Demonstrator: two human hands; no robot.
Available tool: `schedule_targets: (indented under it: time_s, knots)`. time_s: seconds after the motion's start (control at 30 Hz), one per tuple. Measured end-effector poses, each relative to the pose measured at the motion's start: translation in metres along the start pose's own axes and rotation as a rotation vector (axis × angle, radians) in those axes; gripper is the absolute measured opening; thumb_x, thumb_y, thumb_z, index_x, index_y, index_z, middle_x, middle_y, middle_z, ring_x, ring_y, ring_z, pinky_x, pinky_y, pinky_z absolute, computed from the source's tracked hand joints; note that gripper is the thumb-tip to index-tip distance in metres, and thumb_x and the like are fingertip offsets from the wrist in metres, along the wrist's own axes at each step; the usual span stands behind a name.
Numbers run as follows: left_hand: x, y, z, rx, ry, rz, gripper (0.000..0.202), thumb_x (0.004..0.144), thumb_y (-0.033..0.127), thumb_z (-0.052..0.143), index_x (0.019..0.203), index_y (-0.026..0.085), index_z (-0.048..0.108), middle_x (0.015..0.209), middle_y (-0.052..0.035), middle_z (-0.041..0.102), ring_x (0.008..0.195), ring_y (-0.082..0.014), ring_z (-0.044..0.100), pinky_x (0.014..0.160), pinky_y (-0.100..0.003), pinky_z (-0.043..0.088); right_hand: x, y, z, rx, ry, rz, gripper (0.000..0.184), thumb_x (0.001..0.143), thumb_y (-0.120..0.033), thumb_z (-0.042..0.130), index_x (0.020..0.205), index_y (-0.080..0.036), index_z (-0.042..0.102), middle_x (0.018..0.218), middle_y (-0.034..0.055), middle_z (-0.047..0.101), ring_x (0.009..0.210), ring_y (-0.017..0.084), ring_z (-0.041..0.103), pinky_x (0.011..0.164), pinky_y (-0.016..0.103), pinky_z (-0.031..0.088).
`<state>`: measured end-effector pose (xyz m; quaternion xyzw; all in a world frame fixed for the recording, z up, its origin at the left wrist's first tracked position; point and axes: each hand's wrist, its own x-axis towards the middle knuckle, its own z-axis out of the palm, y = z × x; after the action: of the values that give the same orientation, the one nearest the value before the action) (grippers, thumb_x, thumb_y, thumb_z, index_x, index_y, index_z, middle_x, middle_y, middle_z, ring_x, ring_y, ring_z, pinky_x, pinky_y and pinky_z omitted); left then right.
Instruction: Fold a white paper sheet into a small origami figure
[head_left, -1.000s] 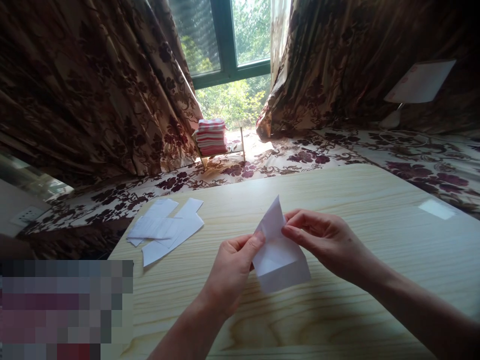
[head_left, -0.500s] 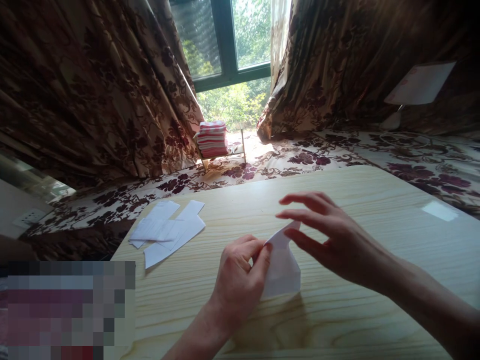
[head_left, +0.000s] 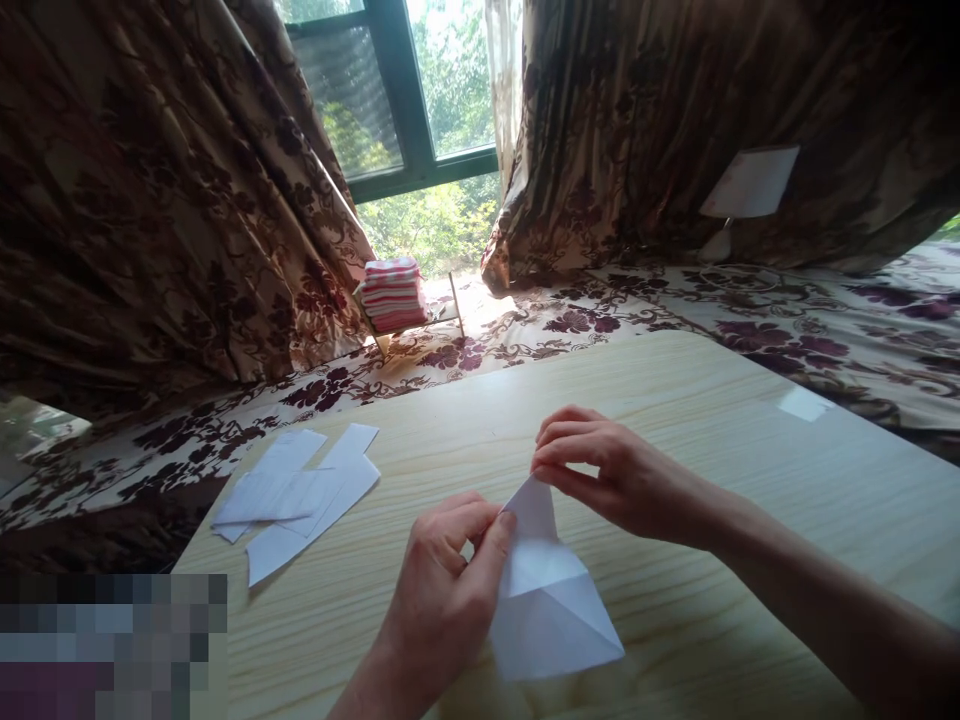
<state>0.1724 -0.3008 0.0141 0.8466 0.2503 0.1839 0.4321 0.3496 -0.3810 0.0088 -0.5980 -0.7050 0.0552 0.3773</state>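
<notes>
A folded sheet of white paper (head_left: 551, 620) is held above the wooden table, its creases showing and its lower part spread toward me. My left hand (head_left: 450, 570) pinches the paper's left edge between thumb and curled fingers. At the pointed upper corner, my right hand (head_left: 600, 465) closes thumb and fingertips on the paper. The fingertips of both hands are partly hidden behind or against the sheet.
Several white paper pieces (head_left: 300, 500) lie overlapping on the left of the table (head_left: 450, 430). Beyond it, folded red-and-white cloths (head_left: 394, 297) sit on a small stand. A lamp (head_left: 752, 185) stands back right, near patterned curtains (head_left: 630, 130).
My right hand has gone from spread fingers to a pinch on the paper's upper corner. The sheet has tilted, so its creased lower part now shows. The whole view has shifted.
</notes>
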Motion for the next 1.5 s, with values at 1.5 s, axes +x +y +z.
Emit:
schedule_targets:
  time_s: [1.5]
  knots:
    - [0.002, -0.019, -0.001, -0.437, 0.070, -0.319, 0.028, 0.073, 0.033, 0.054, 0.054, 0.013, 0.053, 0.052, 0.0020, 0.040, 0.050, -0.0088, 0.034, 0.046, -0.022, 0.025, -0.010, -0.020, 0.034, 0.702, -0.042, 0.429, 0.012, 0.084, -0.032, 0.059, 0.088, -0.020, 0.061, 0.086, 0.0020, 0.064, 0.079, 0.016, 0.059, 0.071, 0.028, 0.049]
